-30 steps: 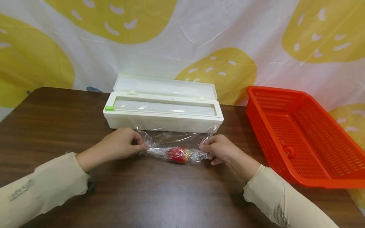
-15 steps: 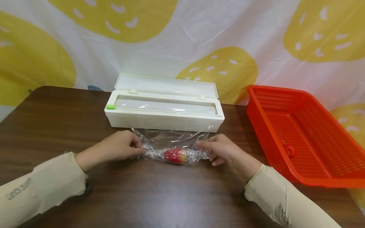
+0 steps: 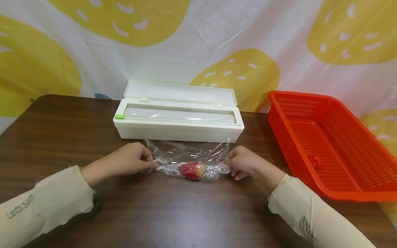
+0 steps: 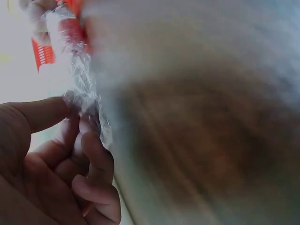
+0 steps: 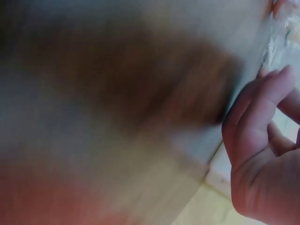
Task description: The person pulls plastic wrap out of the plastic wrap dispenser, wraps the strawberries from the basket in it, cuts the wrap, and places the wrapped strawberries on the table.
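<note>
A red-and-yellow, fruit-like item (image 3: 193, 171) lies inside a crumpled roll of plastic wrap (image 3: 214, 171) at the middle of the table. My left hand (image 3: 133, 159) pinches the roll's left end between thumb and fingertips; the left wrist view shows the bunched film (image 4: 82, 77) at that grip. At the right end, my right hand (image 3: 245, 162) pinches the twisted film, its lower fingers bent. Behind the roll, a clear sheet (image 3: 186, 151) of the same wrap runs to the white dispenser box (image 3: 178, 131), whose lid stands raised.
A film roll (image 3: 180, 115) lies in the dispenser, and a green slider (image 3: 120, 116) sits at its left corner. To the right stands a red plastic basket (image 3: 280, 137) with a small red item (image 3: 315, 161) inside. A patterned cloth (image 3: 167, 62) hangs behind the brown table (image 3: 173, 213).
My right hand's fingertips have drawn back from the film sheet to the roll's right end. The wrapped item has turned a little and shifted slightly toward me. My left hand keeps its pinch.
</note>
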Demonstrator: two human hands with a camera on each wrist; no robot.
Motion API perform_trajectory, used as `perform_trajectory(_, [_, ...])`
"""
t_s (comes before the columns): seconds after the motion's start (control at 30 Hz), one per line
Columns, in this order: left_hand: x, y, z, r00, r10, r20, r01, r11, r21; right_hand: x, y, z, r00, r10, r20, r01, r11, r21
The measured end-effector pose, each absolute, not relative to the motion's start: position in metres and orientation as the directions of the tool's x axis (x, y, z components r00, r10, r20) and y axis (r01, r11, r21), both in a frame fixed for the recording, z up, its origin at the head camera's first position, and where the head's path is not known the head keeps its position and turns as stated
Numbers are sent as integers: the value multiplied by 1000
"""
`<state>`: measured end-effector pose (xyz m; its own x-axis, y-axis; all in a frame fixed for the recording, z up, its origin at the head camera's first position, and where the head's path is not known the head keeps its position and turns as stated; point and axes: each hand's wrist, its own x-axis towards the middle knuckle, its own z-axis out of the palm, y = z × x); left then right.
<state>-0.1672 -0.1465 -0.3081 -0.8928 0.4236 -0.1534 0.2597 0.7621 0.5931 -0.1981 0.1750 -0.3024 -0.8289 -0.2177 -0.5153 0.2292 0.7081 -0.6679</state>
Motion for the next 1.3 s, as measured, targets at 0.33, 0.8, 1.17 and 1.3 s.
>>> perform_trajectory(0.33, [-169, -155, -309, -863, 455, -221, 226, 737, 637, -204, 193, -299, -815, -235, -530, 203, 742, -640])
perform_trajectory(0.8, [-167, -135, -294, -937, 348, -11, 272, 751, 602, -187, 172, -278, -961, -261, 92, -276, 887, -369])
perform_trajectory(1.17, [-182, -90, -296, -702, 679, 214, 708, 636, 307, -190, 136, -291, -800, -561, 214, -592, 796, -128])
perform_trajectory(1.3, [-195, -86, -299, -665, 743, 75, 735, 634, 241, -193, 129, -290, -794, -598, 110, -608, 784, -125])
